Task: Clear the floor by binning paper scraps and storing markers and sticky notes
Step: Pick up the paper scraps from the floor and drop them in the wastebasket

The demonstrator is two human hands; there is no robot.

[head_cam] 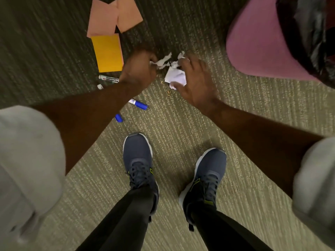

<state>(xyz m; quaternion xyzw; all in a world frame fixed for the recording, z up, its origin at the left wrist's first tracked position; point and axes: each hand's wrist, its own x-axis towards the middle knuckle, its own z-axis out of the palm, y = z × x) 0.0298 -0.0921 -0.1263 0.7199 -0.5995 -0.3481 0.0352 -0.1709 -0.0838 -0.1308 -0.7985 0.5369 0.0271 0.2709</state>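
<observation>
White torn paper scraps lie on the carpet between my hands. My left hand is curled and pinches the left end of one scrap. My right hand reaches over a crumpled white paper, fingers bent around its upper edge. An orange sticky-note pad and pink sticky notes lie to the upper left. A whiteboard marker is partly hidden by my left wrist. A blue marker and a blue cap lie under my left forearm.
A pink bin lined with a black bag stands at the upper right. A small white cap lies near the whiteboard marker. My two shoes stand on the carpet below the scraps. Small crumbs dot the carpet by the papers.
</observation>
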